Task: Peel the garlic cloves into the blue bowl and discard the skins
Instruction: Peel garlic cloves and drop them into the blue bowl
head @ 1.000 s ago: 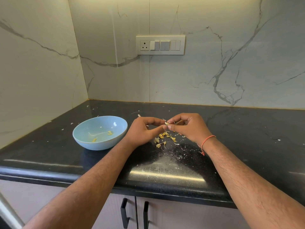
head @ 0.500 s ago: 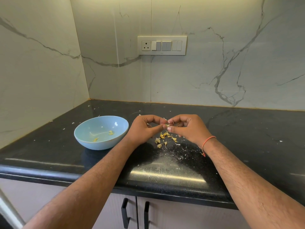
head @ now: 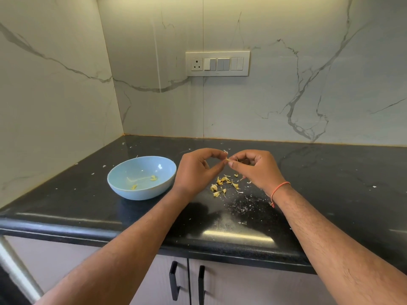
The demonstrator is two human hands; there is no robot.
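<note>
Black countertop lay beneath both hands, held just above it. Left hand and right hand met fingertip to fingertip, pinching one garlic clove. Blue bowl sat just left of them.

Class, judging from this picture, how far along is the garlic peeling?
Done: a few peeled pieces lie in the blue bowl. In hand: the left hand and right hand pinch a garlic clove between them. Left: the skins lie scattered on the black counter, not yet discarded.
</note>
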